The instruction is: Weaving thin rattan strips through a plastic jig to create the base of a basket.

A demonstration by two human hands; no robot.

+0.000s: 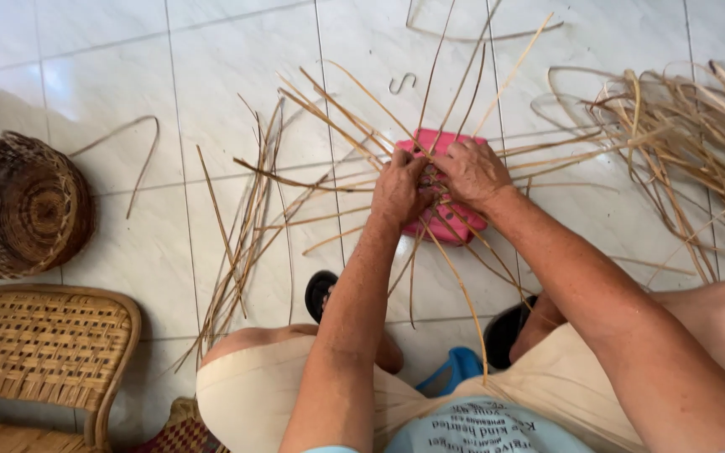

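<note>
The left hand [398,190] was clenched on the crossing of the cane strips [354,134], fingers curled over them above the pink block [440,220]. The right hand [473,172] pressed down just beside it, its grip also closed on strips at the same crossing; the two hands touched. The strips fanned outward from under the hands in all directions across the tiled floor [111,75]. The pink block lay on the floor beneath the crossing, mostly covered by the hands.

A metal S-hook [402,81] lay on the floor beyond the hands. A loose bundle [681,134] of cane lay at the right. A round woven basket [20,205] stood at the left; its contents could not be made out. A woven chair [44,348] stood below it.
</note>
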